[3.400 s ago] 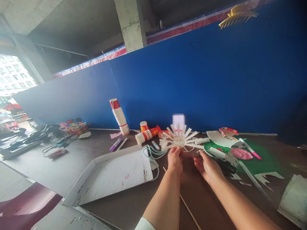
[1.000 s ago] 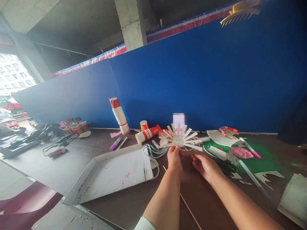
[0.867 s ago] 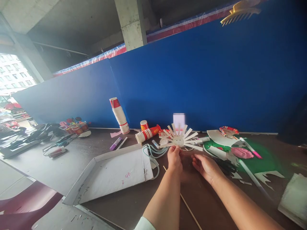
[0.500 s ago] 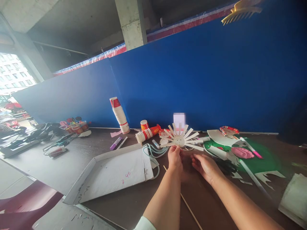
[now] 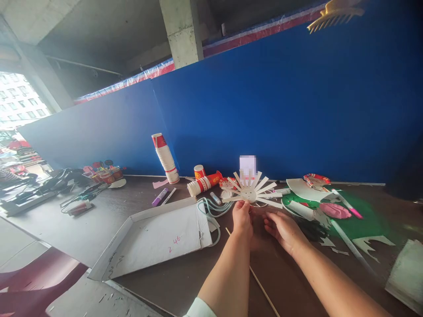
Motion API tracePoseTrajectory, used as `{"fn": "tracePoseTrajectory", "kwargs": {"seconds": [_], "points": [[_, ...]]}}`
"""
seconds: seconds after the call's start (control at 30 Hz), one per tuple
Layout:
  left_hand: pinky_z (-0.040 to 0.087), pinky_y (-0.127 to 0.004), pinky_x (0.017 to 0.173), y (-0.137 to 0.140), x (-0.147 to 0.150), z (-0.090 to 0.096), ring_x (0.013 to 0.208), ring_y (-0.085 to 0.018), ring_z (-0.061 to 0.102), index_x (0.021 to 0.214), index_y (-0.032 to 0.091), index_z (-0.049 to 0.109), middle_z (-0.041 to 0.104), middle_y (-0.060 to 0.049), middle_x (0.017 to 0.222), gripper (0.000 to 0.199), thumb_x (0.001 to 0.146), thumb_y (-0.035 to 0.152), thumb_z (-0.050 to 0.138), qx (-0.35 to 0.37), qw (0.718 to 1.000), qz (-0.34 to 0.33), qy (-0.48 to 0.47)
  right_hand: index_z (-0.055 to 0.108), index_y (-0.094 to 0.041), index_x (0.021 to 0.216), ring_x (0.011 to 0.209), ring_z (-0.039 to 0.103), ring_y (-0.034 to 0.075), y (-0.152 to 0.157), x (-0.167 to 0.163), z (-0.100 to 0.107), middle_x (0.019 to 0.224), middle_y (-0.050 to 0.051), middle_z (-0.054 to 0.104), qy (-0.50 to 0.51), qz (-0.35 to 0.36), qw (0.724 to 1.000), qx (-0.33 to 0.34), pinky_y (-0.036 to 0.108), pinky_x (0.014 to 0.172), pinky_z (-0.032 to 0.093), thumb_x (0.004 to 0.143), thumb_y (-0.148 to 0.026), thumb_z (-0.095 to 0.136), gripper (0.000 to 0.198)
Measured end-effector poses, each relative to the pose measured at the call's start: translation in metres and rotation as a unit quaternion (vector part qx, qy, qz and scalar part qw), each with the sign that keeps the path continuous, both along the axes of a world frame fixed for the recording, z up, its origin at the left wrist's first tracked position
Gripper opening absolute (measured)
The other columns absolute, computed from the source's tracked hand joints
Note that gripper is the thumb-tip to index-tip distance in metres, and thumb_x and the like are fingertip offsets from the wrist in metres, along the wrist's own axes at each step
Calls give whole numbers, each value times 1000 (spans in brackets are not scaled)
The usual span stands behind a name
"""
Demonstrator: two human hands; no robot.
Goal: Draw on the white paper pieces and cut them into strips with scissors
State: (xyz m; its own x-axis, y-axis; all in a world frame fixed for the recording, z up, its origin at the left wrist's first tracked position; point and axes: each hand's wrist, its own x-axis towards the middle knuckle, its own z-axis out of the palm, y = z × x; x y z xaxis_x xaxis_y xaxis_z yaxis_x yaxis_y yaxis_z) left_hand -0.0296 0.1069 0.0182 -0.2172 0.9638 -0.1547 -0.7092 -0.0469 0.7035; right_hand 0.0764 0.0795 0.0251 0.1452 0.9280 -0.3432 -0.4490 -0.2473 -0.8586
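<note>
My left hand (image 5: 242,216) is closed on a paper cup cut into strips (image 5: 248,194). Its strips fan outward like petals around a round base with small dark marks, which faces me. Just to the right of it, my right hand (image 5: 282,229) is held palm inward, fingers loosely curved and apart from the thumb. No object shows in that hand, and it does not touch the cut cup. On the table below my forearms lies a thin wooden stick (image 5: 259,284), partly hidden by my left arm.
A shallow white box (image 5: 155,233) lies left, beside coiled pale tubing (image 5: 214,211). Behind stand a tall stack of paper cups (image 5: 165,158) and fallen red cups (image 5: 206,182). Markers (image 5: 346,204), paper scraps (image 5: 372,242) and a pink piece (image 5: 335,211) lie right, before a blue partition (image 5: 280,101).
Almost nothing differs. The whole view has shifted very slightly, while both hands and the cut cup keep the same pose.
</note>
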Motion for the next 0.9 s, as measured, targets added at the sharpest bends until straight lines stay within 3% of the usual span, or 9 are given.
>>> {"fn": "tracePoseTrajectory", "kwargs": {"seconds": [0.9], "points": [[33,-21,57,3,0,-6,57,-7,44,74,16,58,53,4,64,45,56,39,92,10,1000,-17,15,67,-20,69,49,63,9,0,0,-1,60,-1,70,-7,13,1000,8,16,42,54,80,-1,65,21]]}}
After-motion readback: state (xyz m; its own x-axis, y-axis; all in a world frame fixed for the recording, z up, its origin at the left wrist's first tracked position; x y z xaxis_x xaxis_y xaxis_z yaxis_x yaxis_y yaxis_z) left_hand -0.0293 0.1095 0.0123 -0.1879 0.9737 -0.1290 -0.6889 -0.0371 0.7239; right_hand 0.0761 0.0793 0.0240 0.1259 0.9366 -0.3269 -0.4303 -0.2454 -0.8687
